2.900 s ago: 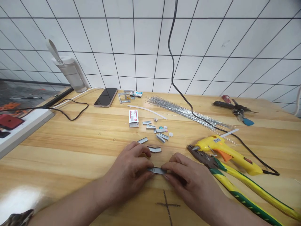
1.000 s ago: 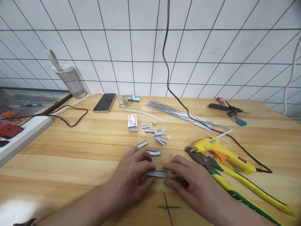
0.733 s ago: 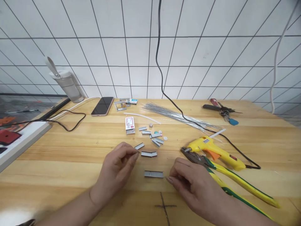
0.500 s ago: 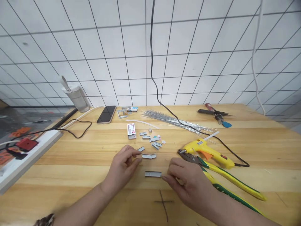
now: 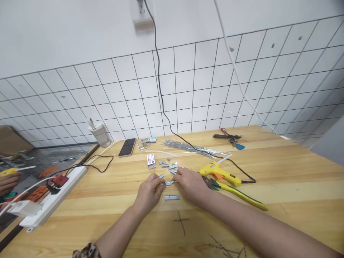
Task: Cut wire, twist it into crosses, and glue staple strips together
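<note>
A bent row of silver staple strips (image 5: 168, 183) lies on the wooden table, with a hand at each end. My left hand (image 5: 148, 190) has its thumb and fingers pinched at the left end. At the right end, my right hand (image 5: 190, 184) pinches in the same way, its fingertips partly hidden. Closer to me is a straight row of staple strips (image 5: 172, 197), touched by neither hand. Several more staple strips (image 5: 165, 165) are scattered just beyond my hands, near a small white-and-red box (image 5: 151, 161).
On the right lie a yellow glue gun (image 5: 221, 172), pliers with yellow-green handles (image 5: 242, 195) and keys (image 5: 233, 140). Thin metal wires (image 5: 193, 147), a phone (image 5: 127, 147) and a cup (image 5: 100, 135) are farther back. Left is a power strip (image 5: 72, 179); beyond it, another person's hand (image 5: 9, 182).
My right hand has moved from the near row of staple strips up and left to the farther row. My left hand stays at that row's left end. The camera view has tilted upward.
</note>
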### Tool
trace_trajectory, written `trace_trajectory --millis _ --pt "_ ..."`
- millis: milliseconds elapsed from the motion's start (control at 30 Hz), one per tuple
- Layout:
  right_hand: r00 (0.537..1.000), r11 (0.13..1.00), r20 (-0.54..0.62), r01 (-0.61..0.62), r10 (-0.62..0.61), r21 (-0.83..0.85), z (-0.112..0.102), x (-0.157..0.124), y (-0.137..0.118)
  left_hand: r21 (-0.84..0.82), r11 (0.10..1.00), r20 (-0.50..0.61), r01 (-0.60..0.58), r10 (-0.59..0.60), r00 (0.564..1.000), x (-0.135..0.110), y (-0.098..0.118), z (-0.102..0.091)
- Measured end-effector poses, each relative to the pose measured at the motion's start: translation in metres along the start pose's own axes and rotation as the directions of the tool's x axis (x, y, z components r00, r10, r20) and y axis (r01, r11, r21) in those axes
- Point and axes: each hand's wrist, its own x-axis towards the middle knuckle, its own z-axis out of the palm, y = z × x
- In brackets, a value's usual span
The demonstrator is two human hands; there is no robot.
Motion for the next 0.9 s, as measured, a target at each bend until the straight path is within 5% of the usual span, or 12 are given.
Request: trace_trajectory --millis 300,533,700,833,900 --pt "0.981 0.98 0.155 0.142 -0.12 -0.143 0.009 0.022 -0.008 0.025 0.999 0.017 -0.022 0.022 1.0 0.0 -0.001 -0.002" --pt "0.977 0.983 0.175 0.141 -0.119 -0.122 0.001 0.023 -0.005 -0.002 1.0 0.059 -0.025 0.025 0.998 0.002 -0.002 -0.004" --pt "0.985 0.992 0.136 0.111 -0.104 -0.051 -0.02 -0.008 -0.01 -0.042 0.999 0.049 -0.017 0.019 0.999 -0.016 0.01 -0.034" --pt "0.978 0.988 0.146 0.147 -0.151 0.038 -0.017 -0.047 -0.01 -0.164 0.986 0.243 0.007 0.033 0.969 -0.046 0.027 -0.051" --pt "0.991 0.986 0.037 0.128 -0.132 0.104 -0.007 -0.059 -0.009 -0.184 0.983 0.314 0.019 0.04 0.949 -0.056 0.033 -0.048"
